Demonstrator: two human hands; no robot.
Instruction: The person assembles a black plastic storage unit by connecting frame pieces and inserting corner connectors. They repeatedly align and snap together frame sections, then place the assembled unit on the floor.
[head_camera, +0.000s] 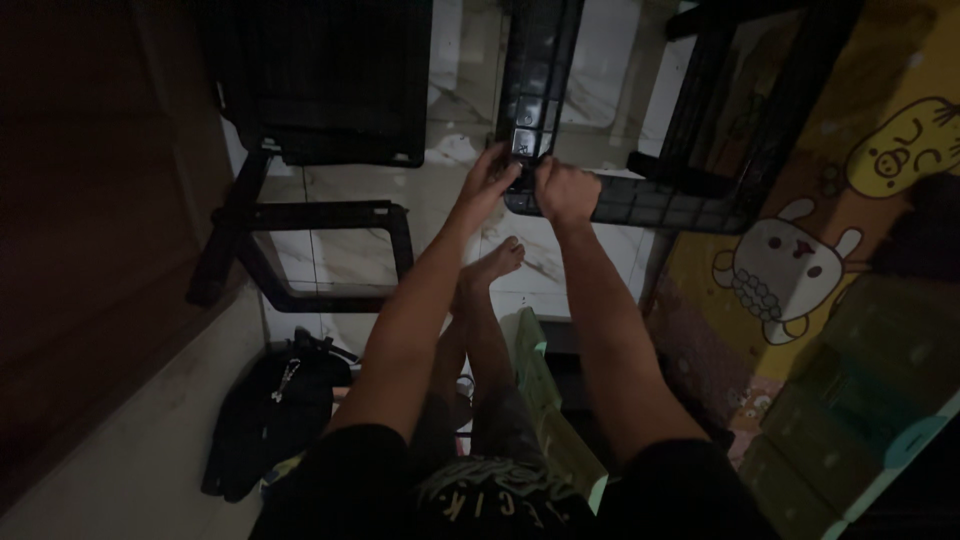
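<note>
Pinching the near end of the black ribbed plastic panel (540, 80), my left hand (492, 175) and right hand (565, 190) both clamp it; beyond my grip, it looks stiff, light, slightly flexible.

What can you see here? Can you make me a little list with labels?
Place: dim room, pale marbled floor
Left hand: fingers on a black grid panel
Right hand: closed on the same panel's lower edge
Nearby: black frame, black bag, yellow cartoon mat
Also: bare foot under the hands
</note>
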